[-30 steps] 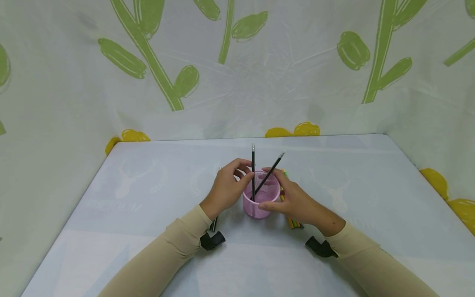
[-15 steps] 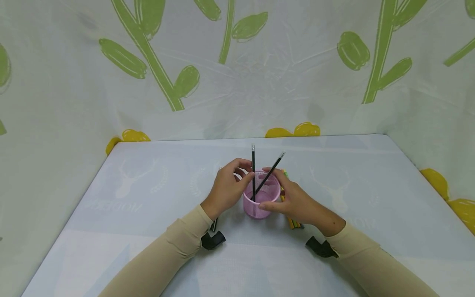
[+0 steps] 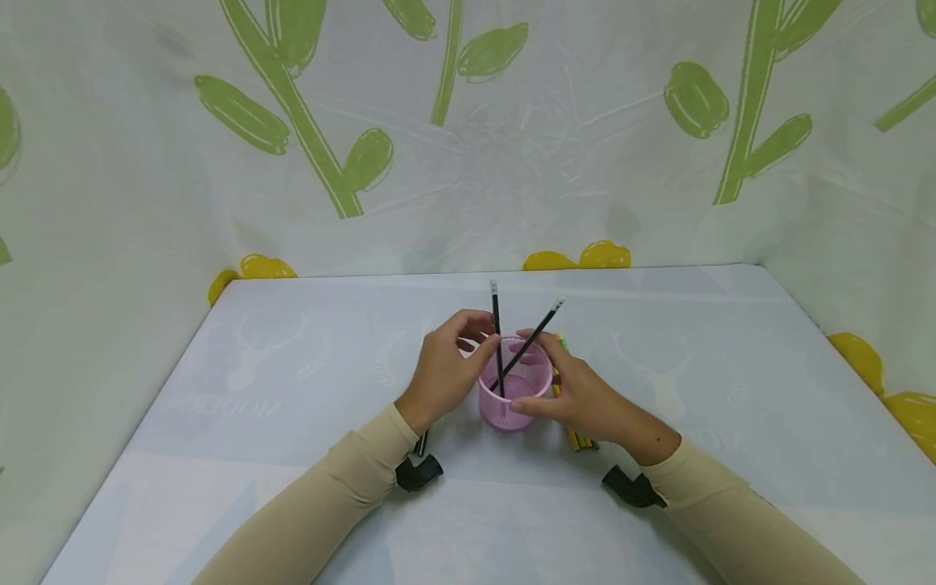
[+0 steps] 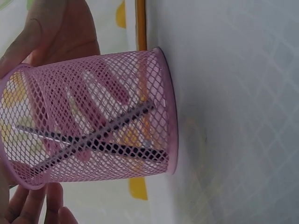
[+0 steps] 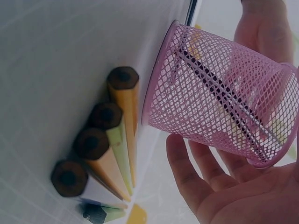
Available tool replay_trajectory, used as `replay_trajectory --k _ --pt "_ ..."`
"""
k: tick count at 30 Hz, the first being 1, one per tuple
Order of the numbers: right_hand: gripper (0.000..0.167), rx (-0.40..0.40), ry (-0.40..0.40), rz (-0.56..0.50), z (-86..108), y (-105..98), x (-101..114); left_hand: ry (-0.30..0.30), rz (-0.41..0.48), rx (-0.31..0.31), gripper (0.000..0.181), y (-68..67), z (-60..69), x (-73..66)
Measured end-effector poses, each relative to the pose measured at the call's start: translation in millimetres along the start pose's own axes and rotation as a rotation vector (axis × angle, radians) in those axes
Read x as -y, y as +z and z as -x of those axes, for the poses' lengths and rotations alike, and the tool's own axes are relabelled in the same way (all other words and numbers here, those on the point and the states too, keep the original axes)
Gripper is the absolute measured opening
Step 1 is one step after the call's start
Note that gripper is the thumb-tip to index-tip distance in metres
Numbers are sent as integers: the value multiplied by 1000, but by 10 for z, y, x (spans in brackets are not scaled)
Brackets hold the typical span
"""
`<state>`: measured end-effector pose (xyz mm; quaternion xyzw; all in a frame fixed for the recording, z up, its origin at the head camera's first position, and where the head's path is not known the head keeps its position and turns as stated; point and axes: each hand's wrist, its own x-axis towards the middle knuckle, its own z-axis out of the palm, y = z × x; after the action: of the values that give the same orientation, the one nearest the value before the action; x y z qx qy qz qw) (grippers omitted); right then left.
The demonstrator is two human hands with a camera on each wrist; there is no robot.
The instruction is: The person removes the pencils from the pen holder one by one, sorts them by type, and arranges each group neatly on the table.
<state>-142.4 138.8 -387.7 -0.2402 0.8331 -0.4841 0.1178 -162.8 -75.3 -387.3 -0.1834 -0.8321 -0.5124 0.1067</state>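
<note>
A pink mesh pen cup point(image 3: 504, 417) stands on the table between both hands. Two black pencils with pale eraser ends cross inside it. My left hand point(image 3: 448, 370) pinches the steeper pencil point(image 3: 495, 305) between thumb and fingers, above the cup's rim. The other pencil point(image 3: 547, 317) leans to the right against the rim. My right hand point(image 3: 585, 396) grips the cup from the right, with the thumb at the near rim and the fingers around the far side. Through the mesh point(image 4: 88, 170), the left wrist view shows both pencils' lower parts crossing.
Several coloured pencils point(image 5: 91, 143) lie side by side on the table, right of the cup and partly under the right hand. Dark pencils point(image 3: 421, 444) lie left of it, mostly hidden by the left hand. A leaf-patterned curtain point(image 3: 556, 162) surrounds the white table point(image 3: 468, 528).
The steeper pencil's eraser end has tipped slightly left, with a small shift of the left hand's fingers. The right hand and the cup have stayed in place.
</note>
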Motion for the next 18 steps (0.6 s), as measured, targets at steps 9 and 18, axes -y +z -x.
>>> replay_trajectory --k 9,18 --pt "90 -3 -2 -2 0 0 -21 36 29 -26 26 -25 -7 -48" --pt "91 2 0 1 0 5 -14 30 67 -23 26 -85 -7 -116"
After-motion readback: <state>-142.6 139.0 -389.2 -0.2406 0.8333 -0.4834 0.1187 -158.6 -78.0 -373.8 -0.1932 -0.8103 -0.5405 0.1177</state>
